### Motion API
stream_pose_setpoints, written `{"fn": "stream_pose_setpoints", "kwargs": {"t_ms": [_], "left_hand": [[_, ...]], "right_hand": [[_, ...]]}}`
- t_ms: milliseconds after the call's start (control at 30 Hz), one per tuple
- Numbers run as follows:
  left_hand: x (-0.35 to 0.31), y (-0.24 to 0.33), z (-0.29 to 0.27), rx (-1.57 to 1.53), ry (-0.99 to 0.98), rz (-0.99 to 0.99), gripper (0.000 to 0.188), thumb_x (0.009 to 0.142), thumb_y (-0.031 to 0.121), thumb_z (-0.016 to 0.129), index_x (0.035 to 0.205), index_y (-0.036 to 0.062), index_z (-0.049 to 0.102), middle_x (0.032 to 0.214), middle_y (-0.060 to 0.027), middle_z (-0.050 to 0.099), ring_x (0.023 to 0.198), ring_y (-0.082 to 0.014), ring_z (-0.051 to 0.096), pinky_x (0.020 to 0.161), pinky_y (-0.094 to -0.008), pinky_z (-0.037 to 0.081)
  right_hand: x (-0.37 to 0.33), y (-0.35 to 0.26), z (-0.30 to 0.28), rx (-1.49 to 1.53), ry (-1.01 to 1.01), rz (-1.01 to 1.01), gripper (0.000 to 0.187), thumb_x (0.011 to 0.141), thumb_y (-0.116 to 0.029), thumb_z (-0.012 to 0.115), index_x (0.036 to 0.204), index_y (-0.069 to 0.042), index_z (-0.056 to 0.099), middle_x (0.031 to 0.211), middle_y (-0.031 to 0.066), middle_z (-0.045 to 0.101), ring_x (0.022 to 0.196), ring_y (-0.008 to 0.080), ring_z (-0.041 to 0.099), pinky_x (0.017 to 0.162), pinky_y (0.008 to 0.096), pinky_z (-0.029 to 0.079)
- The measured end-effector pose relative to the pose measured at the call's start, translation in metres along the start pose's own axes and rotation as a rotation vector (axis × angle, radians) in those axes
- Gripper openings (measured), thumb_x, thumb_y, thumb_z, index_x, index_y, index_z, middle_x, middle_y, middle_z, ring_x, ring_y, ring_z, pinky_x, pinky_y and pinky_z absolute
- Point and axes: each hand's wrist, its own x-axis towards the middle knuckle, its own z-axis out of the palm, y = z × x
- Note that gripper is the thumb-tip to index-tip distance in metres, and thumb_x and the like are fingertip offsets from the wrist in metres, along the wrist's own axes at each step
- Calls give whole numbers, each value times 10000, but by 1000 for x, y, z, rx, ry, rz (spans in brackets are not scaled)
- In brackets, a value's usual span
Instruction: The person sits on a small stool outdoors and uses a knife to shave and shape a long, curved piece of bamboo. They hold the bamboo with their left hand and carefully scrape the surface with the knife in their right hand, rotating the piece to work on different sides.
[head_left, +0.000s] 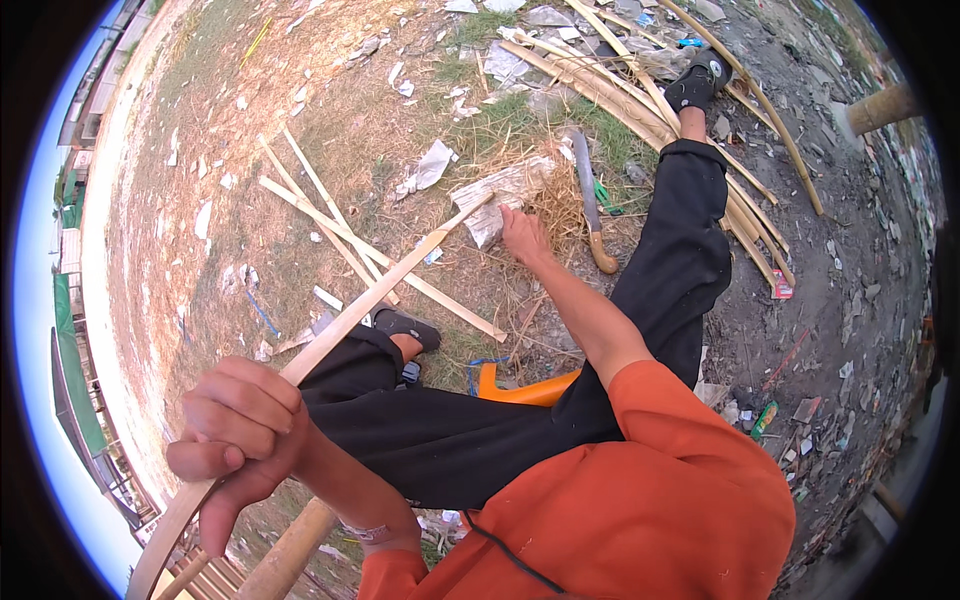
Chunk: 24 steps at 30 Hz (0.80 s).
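My left hand (245,425) is closed around a long pale bamboo strip (360,305). The strip slants away from me, and its narrow far end rests over a weathered wooden block (505,192) on the ground. At the block's near right side, my right hand (527,237) reaches down with its fingers curled together. Whatever those fingers may hold is hidden. A machete (585,180) with a wooden handle lies just right of that hand, among dry straw and fibres.
Several loose strips (380,260) lie crossed at left. A bundle of long bamboo strips (620,105) runs past my right foot. Between my legs is an orange plastic piece (530,390). A bamboo pole (285,550) stands near my left forearm; litter and stones dot the ground.
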Motion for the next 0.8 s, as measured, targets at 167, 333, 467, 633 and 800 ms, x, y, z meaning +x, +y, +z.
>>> {"fn": "stream_pose_setpoints", "kwargs": {"t_ms": [167, 333, 467, 633, 800], "left_hand": [[0, -3, -1, -25, 45, -47, 620, 789, 707, 443, 780, 87, 436, 518, 42, 269, 401, -78, 233, 367, -239, 195], [-6, -1, -20, 105, 293, -42, 647, 827, 718, 315, 848, 80, 419, 493, 11, 284, 403, -108, 249, 393, -268, 251], [-2, -2, -13, 194, 473, -79, 674, 834, 728, 247, 848, 82, 438, 494, 2, 292, 419, -122, 269, 419, -281, 308], [14, -7, -2, 338, 652, -136, 678, 828, 743, 301, 830, 88, 475, 533, -4, 288, 494, -133, 296, 523, -309, 310], [5, -7, -14, 296, 630, -34, 780, 810, 775, 326, 1099, 62, 453, 732, -35, 378, 658, -136, 353, 669, -321, 330]], "right_hand": [[3, 22, 4, -259, 67, 89, 602, 959, -476, 295, 948, 23, 631, 861, 268, 641, 874, 442, 617, 816, 511, 471], [-14, 38, -24, -291, -69, 195, 559, 934, -464, 391, 1041, 48, 586, 960, 288, 624, 965, 431, 602, 851, 493, 466], [-20, 41, -65, -218, -122, 125, 449, 891, -365, 480, 1072, 39, 548, 996, 302, 606, 1015, 434, 574, 876, 470, 446], [-29, 35, -107, -28, -128, -49, 400, 897, -328, 467, 1062, 26, 550, 994, 293, 602, 988, 453, 558, 858, 471, 432], [-64, 39, -100, 15, -155, -146, 317, 915, -304, 470, 987, -8, 558, 761, 166, 589, 675, 290, 573, 629, 397, 446]]}}
